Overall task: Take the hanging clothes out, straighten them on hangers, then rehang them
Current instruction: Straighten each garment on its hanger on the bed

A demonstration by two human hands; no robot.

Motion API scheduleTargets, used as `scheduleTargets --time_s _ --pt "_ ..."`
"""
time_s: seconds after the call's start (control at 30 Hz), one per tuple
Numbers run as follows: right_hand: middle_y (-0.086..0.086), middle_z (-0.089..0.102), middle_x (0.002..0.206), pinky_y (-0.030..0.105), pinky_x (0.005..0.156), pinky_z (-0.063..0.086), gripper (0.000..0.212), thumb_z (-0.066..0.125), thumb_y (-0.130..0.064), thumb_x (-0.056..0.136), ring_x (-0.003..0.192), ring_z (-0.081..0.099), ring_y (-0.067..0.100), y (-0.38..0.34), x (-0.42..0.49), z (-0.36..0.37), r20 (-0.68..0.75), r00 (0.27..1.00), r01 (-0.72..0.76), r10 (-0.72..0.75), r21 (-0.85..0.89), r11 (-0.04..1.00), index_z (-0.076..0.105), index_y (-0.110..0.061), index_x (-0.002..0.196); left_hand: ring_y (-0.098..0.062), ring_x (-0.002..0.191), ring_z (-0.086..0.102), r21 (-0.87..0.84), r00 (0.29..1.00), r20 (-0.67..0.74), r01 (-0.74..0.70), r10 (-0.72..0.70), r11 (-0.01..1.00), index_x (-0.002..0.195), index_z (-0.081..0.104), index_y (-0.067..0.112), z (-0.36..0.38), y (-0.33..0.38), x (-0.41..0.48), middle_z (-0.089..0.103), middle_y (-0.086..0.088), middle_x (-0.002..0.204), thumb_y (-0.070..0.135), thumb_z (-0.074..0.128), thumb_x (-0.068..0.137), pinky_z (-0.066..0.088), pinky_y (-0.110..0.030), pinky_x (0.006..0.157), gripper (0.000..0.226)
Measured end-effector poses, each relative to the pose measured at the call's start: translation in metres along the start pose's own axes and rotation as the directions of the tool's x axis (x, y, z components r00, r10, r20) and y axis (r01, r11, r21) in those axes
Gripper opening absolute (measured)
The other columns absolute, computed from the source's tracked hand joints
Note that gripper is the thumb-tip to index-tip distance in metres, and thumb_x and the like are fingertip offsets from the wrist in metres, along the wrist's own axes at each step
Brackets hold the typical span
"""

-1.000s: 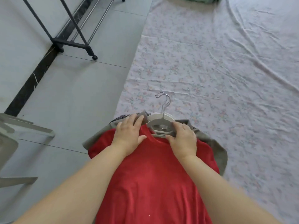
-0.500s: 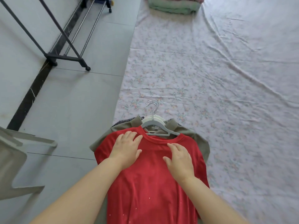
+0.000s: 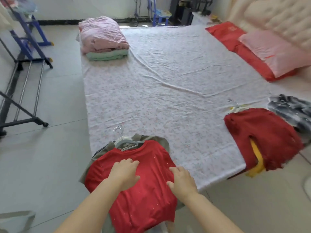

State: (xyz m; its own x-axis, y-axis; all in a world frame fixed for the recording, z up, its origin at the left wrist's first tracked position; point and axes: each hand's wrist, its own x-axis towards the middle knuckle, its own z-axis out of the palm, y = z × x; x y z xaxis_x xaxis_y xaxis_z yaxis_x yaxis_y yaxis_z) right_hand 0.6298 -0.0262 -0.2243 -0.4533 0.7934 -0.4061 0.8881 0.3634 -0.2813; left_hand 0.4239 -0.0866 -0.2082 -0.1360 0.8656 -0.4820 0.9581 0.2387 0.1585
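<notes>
Left hand [image 3: 125, 174] and right hand [image 3: 182, 181], grips wide, press red shirt [image 3: 148, 157] seemingly overhanging sheet [image 3: 159, 98]

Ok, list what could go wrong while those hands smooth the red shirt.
The red shirt hangs over the edge of the bed; the left hand and right hand, pressing flat on it, could drag the pile to the floor. The stacked hangers may tangle hooks when one is lifted.

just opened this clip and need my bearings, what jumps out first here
The bright red shirt lies at the near edge of the floral sheet on a white hanger, with the left hand and right hand pressing flat on it. Also striking: a dark red garment over the sheet's near right corner and folded pink bedding at its far left corner.
</notes>
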Motion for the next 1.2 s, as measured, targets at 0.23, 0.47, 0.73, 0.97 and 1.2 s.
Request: scheduleTargets --time_s 0.23,0.47,0.73,0.97,1.2 --pt "0.002 0.041 0.137 0.031 0.102 0.032 0.051 0.056 -0.034 0.09 0.127 0.038 0.021 0.099 -0.083 -0.034 -0.053 0.955 -0.286 0.291 0.079 0.955 0.039 -0.019 0.136 -0.024 0.117 0.046 0.118 0.962 0.008 -0.27 0.271 0.956 0.138 0.034 0.024 -0.017 0.111 0.001 0.048 -0.002 0.129 0.042 0.047 0.088 0.037 -0.037 0.092 0.054" --pt "0.003 0.037 0.142 0.03 0.105 0.033 0.057 0.056 -0.031 0.091 0.129 0.036 0.02 0.217 -0.168 -0.058 -0.134 0.865 -0.454 0.483 0.201 0.868 0.034 -0.018 0.141 -0.024 0.11 0.052 0.219 0.878 0.074 -0.476 0.472 0.851 0.137 0.035 0.023 -0.013 0.262 0.007 0.05 -0.004 0.126 0.039 0.046 0.09 0.041 -0.035 0.087 0.051" --pt "0.002 0.04 0.139 0.027 0.102 0.032 0.055 0.056 -0.032 0.09 0.127 0.039 0.02 0.381 -0.26 -0.084 -0.19 0.796 -0.524 0.574 0.256 0.812 0.036 -0.019 0.14 -0.023 0.107 0.052 0.32 0.819 0.121 -0.567 0.561 0.759 0.132 0.041 0.019 0.012 0.465 -0.002 0.051 -0.004 0.123 0.036 0.046 0.092 0.041 -0.033 0.091 0.044" --pt "0.001 0.04 0.138 0.028 0.101 0.033 0.055 0.054 -0.032 0.092 0.127 0.038 0.02 0.498 -0.298 -0.104 -0.187 0.748 -0.57 0.636 0.309 0.761 0.034 -0.019 0.141 -0.021 0.102 0.053 0.338 0.766 0.12 -0.63 0.632 0.699 0.125 0.045 0.018 0.022 0.6 0.008 0.053 -0.001 0.115 0.039 0.047 0.09 0.044 -0.034 0.088 0.04" --pt "0.001 0.041 0.137 0.026 0.101 0.033 0.056 0.055 -0.034 0.091 0.126 0.04 0.019 0.605 -0.277 -0.133 -0.152 0.723 -0.613 0.674 0.311 0.727 0.033 -0.02 0.141 -0.024 0.112 0.05 0.338 0.748 0.13 -0.65 0.651 0.68 0.127 0.043 0.018 0.024 0.705 0.075 0.052 -0.003 0.12 0.038 0.047 0.089 0.038 -0.035 0.09 0.043"
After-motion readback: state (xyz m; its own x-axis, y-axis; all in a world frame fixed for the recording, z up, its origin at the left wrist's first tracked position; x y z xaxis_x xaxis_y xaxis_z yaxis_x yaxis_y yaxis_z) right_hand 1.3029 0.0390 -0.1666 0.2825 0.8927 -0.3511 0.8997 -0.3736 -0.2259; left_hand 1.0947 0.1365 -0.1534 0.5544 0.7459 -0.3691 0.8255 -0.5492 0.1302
